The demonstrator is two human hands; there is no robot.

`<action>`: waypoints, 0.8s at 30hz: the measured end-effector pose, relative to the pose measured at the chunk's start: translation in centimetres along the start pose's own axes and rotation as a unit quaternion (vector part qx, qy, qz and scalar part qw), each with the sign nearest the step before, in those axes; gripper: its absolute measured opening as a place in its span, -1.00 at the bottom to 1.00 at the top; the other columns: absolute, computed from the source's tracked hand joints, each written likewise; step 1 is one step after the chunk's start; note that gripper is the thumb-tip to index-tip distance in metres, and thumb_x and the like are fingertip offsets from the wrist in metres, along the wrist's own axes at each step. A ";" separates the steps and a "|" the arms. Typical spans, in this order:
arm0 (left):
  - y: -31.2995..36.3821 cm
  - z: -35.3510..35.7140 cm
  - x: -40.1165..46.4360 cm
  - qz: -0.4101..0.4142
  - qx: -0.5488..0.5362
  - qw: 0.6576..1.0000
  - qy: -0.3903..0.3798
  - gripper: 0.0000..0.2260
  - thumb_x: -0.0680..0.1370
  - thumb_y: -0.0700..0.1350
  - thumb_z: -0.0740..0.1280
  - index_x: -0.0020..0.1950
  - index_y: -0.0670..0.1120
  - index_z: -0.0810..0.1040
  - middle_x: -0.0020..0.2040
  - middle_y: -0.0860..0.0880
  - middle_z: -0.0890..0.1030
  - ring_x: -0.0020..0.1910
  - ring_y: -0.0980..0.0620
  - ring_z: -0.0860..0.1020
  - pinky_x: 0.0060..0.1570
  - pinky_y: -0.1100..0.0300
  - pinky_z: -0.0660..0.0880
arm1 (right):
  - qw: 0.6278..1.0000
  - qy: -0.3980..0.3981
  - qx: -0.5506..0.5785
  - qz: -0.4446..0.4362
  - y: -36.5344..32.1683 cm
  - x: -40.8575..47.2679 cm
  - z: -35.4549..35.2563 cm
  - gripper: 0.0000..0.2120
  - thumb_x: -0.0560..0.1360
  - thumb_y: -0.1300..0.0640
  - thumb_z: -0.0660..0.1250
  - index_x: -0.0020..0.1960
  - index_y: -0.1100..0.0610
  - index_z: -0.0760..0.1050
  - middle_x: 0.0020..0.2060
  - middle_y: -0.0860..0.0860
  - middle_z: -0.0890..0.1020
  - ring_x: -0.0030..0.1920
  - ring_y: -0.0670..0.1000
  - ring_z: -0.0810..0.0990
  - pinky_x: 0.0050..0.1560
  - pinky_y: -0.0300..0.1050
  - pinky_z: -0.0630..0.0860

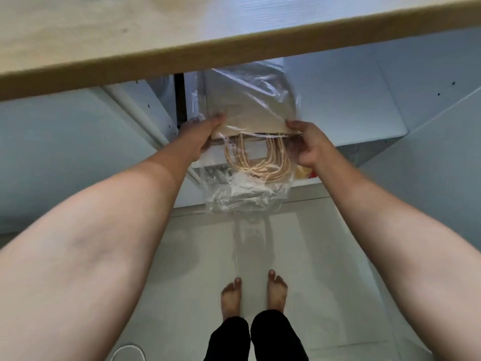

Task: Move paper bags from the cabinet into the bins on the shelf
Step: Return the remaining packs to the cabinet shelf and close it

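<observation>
Where the wooden countertop (182,53) overhangs the open white cabinet (351,100), a stack of paper bags (250,110) in a clear plastic wrapper (247,194) sits half out, twine handles (260,165) dangling. Left hand (200,136) and right hand (309,147) are each closed on one near corner of the stack.

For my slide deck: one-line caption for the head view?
Both hands hold a plastic-wrapped stack of paper bags below a wooden countertop.
</observation>
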State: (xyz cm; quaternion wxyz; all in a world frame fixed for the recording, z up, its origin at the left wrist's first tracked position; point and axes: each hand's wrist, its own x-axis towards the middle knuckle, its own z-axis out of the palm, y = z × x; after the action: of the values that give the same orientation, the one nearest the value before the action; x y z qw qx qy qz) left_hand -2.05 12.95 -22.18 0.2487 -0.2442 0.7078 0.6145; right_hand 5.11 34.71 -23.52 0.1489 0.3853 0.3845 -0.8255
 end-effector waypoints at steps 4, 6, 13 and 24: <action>0.4 1.0 2.4 -0.012 0.030 0.999 0.016 -0.49 0.31 0.15 0.55 0.12 -0.09 0.52 -0.04 -0.03 0.63 -0.21 0.09 0.57 -0.18 0.25 0.50 | 1.000 -0.005 0.001 0.001 -1.0 3.6 -0.3 -0.89 0.55 0.20 0.23 -0.05 0.22 0.50 -0.42 0.10 0.66 -0.43 0.05 0.66 -0.20 -0.14 0.62; 0.0 1.1 3.5 -0.030 0.044 0.998 0.024 -0.48 0.29 0.17 0.55 0.09 -0.11 0.57 -0.07 -0.03 0.65 -0.29 0.10 0.60 -0.31 0.31 0.52 | 1.000 -0.002 -0.009 -0.003 -1.0 4.9 -0.5 -0.88 0.54 0.22 0.23 0.03 0.22 0.50 -0.39 0.11 0.66 -0.42 0.05 0.67 -0.21 -0.13 0.63; 0.1 1.5 4.8 0.010 -0.003 0.997 0.071 -0.24 0.28 0.20 0.55 0.33 -0.17 0.45 0.09 -0.07 0.61 -0.21 0.05 0.54 -0.33 0.26 0.47 | 0.997 0.017 -0.067 -0.020 -1.4 8.1 0.4 -0.91 0.56 0.18 0.24 -0.09 0.16 0.49 -0.36 0.09 0.62 -0.42 0.04 0.62 -0.40 -0.15 0.62; 0.9 1.1 3.9 0.035 0.157 0.984 0.077 -0.36 0.44 0.10 0.45 0.38 -0.23 0.41 0.30 -0.12 0.52 0.23 -0.08 0.51 0.00 0.20 0.33 | 0.944 0.129 -0.286 -0.103 -1.8 7.7 1.2 -0.27 0.42 -0.15 0.42 0.39 0.29 0.35 0.10 0.14 0.50 0.01 0.09 0.55 0.09 -0.06 0.55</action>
State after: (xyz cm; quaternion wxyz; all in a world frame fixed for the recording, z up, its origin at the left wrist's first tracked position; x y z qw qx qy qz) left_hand -5.50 13.99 -24.22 0.2069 -0.2233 0.8206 0.4836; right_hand -1.49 35.38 -27.87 0.1165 0.3877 0.6580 -0.6350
